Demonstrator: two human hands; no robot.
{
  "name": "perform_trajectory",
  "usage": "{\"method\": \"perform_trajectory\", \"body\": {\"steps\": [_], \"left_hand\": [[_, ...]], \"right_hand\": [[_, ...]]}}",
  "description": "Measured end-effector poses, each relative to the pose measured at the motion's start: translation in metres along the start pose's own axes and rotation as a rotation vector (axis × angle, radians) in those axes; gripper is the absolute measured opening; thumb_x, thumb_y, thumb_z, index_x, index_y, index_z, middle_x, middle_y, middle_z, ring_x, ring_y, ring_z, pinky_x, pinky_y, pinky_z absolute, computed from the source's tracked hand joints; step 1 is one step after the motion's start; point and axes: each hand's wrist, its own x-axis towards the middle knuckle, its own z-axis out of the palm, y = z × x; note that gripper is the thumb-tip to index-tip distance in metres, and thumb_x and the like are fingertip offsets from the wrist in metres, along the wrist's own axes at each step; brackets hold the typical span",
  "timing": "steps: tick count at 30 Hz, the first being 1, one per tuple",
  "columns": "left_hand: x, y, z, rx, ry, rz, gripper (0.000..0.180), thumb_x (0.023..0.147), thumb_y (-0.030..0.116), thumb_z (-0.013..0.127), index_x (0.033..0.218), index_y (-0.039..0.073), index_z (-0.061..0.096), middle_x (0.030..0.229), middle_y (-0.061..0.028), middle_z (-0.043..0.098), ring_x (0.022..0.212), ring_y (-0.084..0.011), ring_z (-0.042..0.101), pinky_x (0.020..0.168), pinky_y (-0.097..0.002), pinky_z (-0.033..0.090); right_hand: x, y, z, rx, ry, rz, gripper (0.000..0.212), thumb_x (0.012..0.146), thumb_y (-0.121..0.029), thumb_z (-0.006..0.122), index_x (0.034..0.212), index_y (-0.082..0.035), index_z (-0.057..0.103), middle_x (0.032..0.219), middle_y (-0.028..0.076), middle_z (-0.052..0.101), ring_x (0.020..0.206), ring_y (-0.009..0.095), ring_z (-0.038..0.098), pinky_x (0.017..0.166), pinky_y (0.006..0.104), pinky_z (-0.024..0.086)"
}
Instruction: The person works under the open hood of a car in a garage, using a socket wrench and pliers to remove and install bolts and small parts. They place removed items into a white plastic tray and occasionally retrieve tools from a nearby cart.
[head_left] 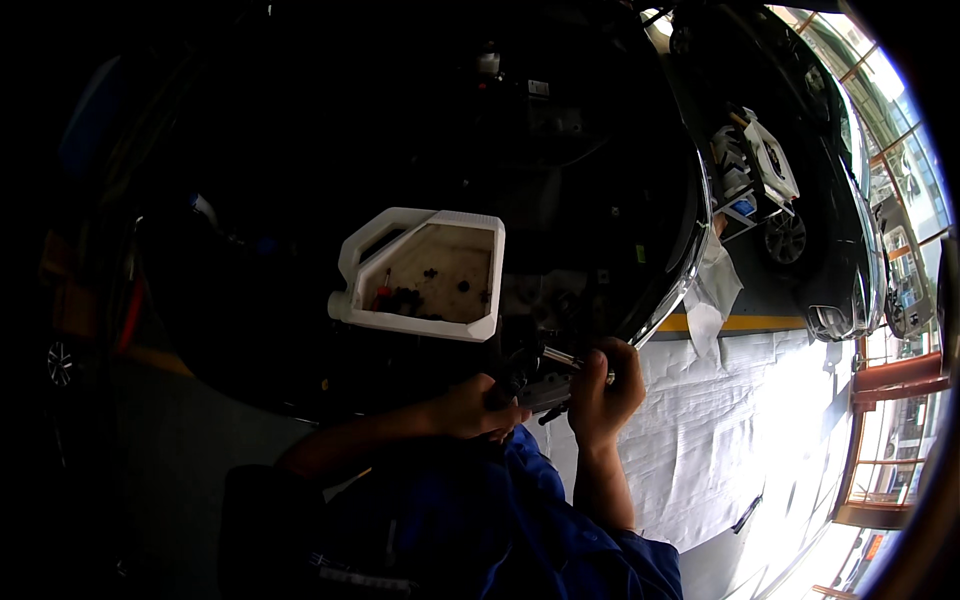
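Metal tool (560, 355) in right hand (608, 392), nearer wearer than cut-open white jug (420, 325); fingers wrapped round its end. Likely stiff, fairly light, slippery if oily; best held there. Left hand (472, 408) nearby, fingers curled; cannot tell if gripping.

Left forearm (370, 432) aslant, left hand (475, 408) partly in shadow; right forearm (606, 482) near-upright, right hand (606, 395) loosely curled.

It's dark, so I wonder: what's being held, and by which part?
The right hand holds a shiny metal tool by its right end; for the left hand, I cannot tell.
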Motion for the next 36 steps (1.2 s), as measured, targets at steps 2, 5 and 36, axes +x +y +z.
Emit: {"method": "perform_trajectory", "body": {"steps": [2, 5, 36], "left_hand": [[-0.001, -0.001, -0.001, 0.015, 0.015, 0.008, 0.043, 0.1, 0.027, 0.065, 0.065, 0.002, 0.061, 0.057, -0.0057, 0.059, 0.055, -0.0149, 0.061, 0.057, -0.0307, 0.05], [-0.001, -0.001, -0.002, -0.017, 0.043, 0.007, 0.042, 0.1, 0.026, 0.065, 0.067, 0.002, 0.062, 0.058, -0.0057, 0.06, 0.056, -0.0144, 0.06, 0.057, -0.0308, 0.05], [-0.003, -0.015, 0.004, -0.049, 0.011, -0.051, 0.042, 0.1, 0.029, 0.064, 0.067, 0.004, 0.061, 0.059, -0.0041, 0.059, 0.056, -0.0141, 0.059, 0.061, -0.0312, 0.049]], "right_hand": [[0.004, -0.007, 0.0, 0.011, -0.035, 0.174, 0.019, 0.087, 0.004, 0.07, 0.103, 0.002, 0.061, 0.084, 0.006, 0.066, 0.077, 0.015, 0.064, 0.069, 0.0277, 0.052], [0.006, -0.013, -0.004, 0.21, -0.143, 0.171, 0.015, 0.093, 0.0, 0.067, 0.105, 0.003, 0.059, 0.083, 0.006, 0.066, 0.075, 0.013, 0.063, 0.069, 0.0266, 0.052], [0.0, 0.003, -0.012, 0.398, -0.161, 0.457, 0.017, 0.086, -0.001, 0.075, 0.098, 0.001, 0.063, 0.093, 0.003, 0.061, 0.084, 0.01, 0.057, 0.077, 0.0242, 0.046]]}}
